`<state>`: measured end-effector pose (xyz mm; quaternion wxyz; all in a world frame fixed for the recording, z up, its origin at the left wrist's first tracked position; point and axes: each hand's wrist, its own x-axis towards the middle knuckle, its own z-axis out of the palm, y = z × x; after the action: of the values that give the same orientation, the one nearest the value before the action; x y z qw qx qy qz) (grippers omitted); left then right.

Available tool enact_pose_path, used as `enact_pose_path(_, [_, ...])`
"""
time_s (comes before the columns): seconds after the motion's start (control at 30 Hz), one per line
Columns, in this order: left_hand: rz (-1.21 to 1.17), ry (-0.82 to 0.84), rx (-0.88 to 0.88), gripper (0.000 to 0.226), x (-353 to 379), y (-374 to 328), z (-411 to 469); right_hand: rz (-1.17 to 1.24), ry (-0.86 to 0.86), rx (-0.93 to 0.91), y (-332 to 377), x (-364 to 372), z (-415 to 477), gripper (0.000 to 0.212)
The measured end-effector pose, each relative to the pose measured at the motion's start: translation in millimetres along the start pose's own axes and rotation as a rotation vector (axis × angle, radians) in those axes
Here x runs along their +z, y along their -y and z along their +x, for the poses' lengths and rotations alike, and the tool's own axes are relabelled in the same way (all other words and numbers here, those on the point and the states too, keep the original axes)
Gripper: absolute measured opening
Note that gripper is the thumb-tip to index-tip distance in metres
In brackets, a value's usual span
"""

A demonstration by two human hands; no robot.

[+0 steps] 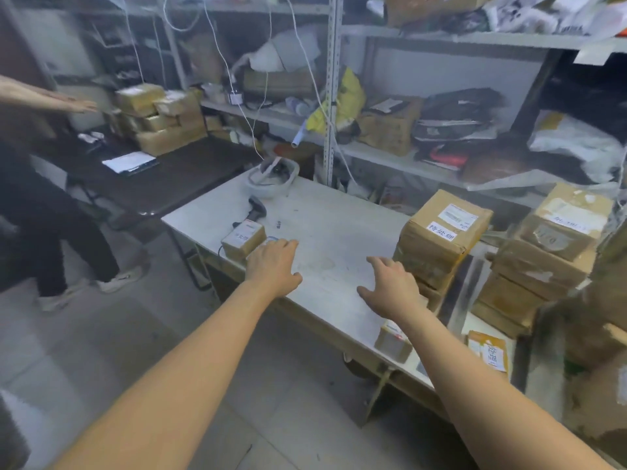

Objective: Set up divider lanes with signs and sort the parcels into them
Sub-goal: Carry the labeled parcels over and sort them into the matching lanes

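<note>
The 2 hands are released, holding nothing. The left hand [273,262] is spread palm down with straight fingers over the white table [332,218]; I cannot tell whether the fingertips touch the surface. Just left of its fingers sits a small parcel [243,238] with a white label on top, close to the hand but not gripped. Beyond that parcel a barcode scanner [257,207] lies on the table, and past it a white helmet [271,178] rests upturned near the far corner.

The right hand [393,288] is also slack, fingers splayed and relaxed, over the table near its front edge. Just right of its fingertips stands a stack of labelled boxes [441,242], the top 1 bearing a handwritten sign; hand and stack look apart. Below the right wrist a little brown parcel [392,344] sits at the table edge, partly covered by the forearm. Further right of that forearm lies a flat orange parcel [488,351] with a white handwritten label, and beyond it a second stack [549,252] of worn boxes.

Far to the left of the left hand, a dark table [183,174] carries a pile of parcels [159,123] and a sheet of paper [129,161] — a second person's hand [79,105] reaches towards that pile. Cluttered shelves [424,157] stand beyond both hands.
</note>
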<state>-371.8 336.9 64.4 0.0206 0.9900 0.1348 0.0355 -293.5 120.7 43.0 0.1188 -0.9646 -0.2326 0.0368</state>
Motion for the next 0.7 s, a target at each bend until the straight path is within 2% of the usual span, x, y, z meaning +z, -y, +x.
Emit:
enact_pose_path(0.37, [-0.09, 0.01, -0.004, 0.057, 20, 179, 64, 0.024, 0.057, 0.054, 136, 43, 81, 0.067])
enact_pose_path(0.7, [-0.283, 0.082, -0.047, 0.07, 59, 258, 131, 0.139, 0.116, 0.162, 193, 90, 153, 0.066])
